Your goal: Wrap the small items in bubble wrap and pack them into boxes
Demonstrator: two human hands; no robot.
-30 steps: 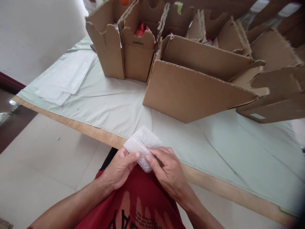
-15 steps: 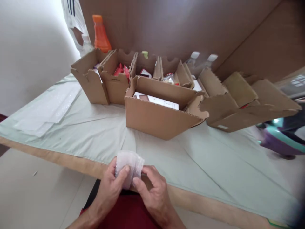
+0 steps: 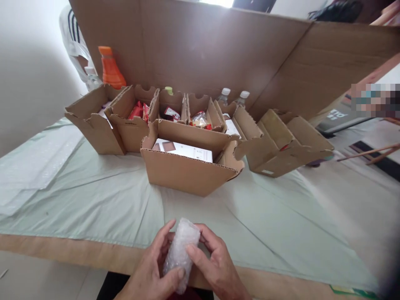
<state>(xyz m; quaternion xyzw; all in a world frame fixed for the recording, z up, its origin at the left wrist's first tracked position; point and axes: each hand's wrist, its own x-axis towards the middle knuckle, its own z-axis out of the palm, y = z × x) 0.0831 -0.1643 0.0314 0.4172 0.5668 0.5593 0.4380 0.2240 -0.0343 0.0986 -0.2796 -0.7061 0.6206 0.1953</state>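
Note:
A small bundle of clear bubble wrap is held over the table's front edge; what it may contain cannot be made out. My left hand wraps its left side, the thumb pressed on the lower part. My right hand grips its right side, with the thumb on the upper face and the fingers behind. Beyond my hands stands an open cardboard bin with a white box lying in it. Flat sheets of bubble wrap lie on the table at the left.
A row of cardboard bins holding packets stands behind the front bin. An orange bottle and clear bottles stand behind them, before a tall cardboard panel. A person's striped sleeve shows at the back left.
The bubble-wrap bundle has turned and now looks longer and narrower, its long side running toward me. Both hands have shifted around it. The view has swung right and up.

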